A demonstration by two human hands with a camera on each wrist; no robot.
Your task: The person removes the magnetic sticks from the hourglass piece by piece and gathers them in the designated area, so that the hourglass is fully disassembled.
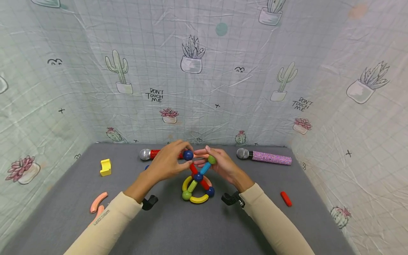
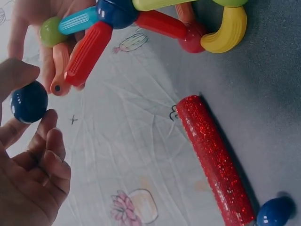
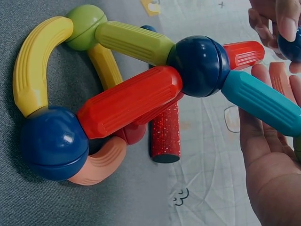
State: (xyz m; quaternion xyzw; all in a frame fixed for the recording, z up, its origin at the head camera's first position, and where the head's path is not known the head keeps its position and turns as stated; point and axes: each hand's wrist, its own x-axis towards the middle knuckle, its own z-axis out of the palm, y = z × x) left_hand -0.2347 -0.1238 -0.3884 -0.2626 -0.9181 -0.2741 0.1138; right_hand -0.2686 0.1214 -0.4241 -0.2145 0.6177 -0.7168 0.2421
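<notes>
A dark blue ball (image 2: 29, 101) is pinched between the thumb and fingers of my left hand (image 1: 169, 159), just left of the structure's top. The structure of sticks and balls stands on a ring of curved pieces, with a central blue ball (image 3: 200, 66). From that ball a red stick (image 2: 88, 52) and a light blue stick (image 3: 263, 101) reach upward. A green ball (image 1: 211, 160) caps the light blue stick, and an orange stick (image 2: 61, 68) extends from it. My right hand (image 1: 224, 166) is behind the green ball, fingers extended along the orange stick.
A red glittery microphone (image 1: 154, 154) lies behind my left hand, a blue ball (image 2: 275, 212) near it. A pink glittery microphone (image 1: 271, 157) lies at back right. A yellow piece (image 1: 106, 167) and orange curved pieces (image 1: 98, 202) lie left, a red stick (image 1: 285, 199) right.
</notes>
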